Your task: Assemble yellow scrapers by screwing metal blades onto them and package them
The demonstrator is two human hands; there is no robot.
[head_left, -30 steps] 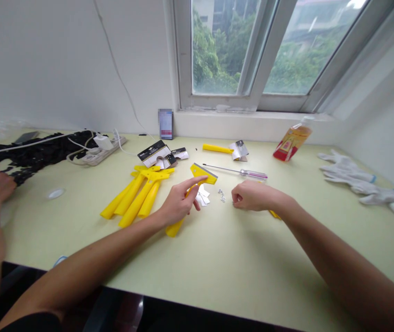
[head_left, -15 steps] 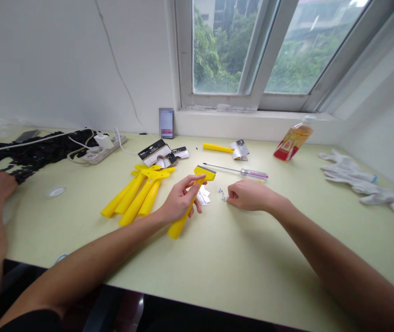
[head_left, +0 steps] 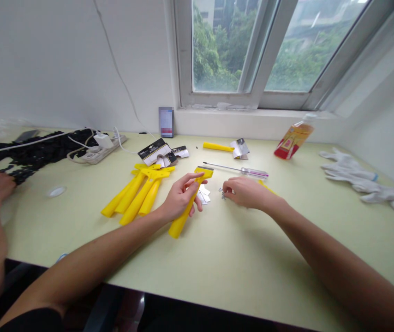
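Open tabletop (head_left: 238,263) stretches back to its near edge (head_left: 169,297); above it, the left hand (head_left: 179,198) grasps a yellow scraper (head_left: 183,220), long axis slanting away rightward, blade end farthest; the right hand (head_left: 243,191) curls beside small metal nuts (head_left: 223,197), whether holding one I cannot tell

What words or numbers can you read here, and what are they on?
None can be read clearly.
Black-and-white packaging card: print too small.
Smaller card beside it: too small.
Folded card by the far yellow handle: blurred.
Bottle label: blurred.
Phone screen: blocked out in squares.
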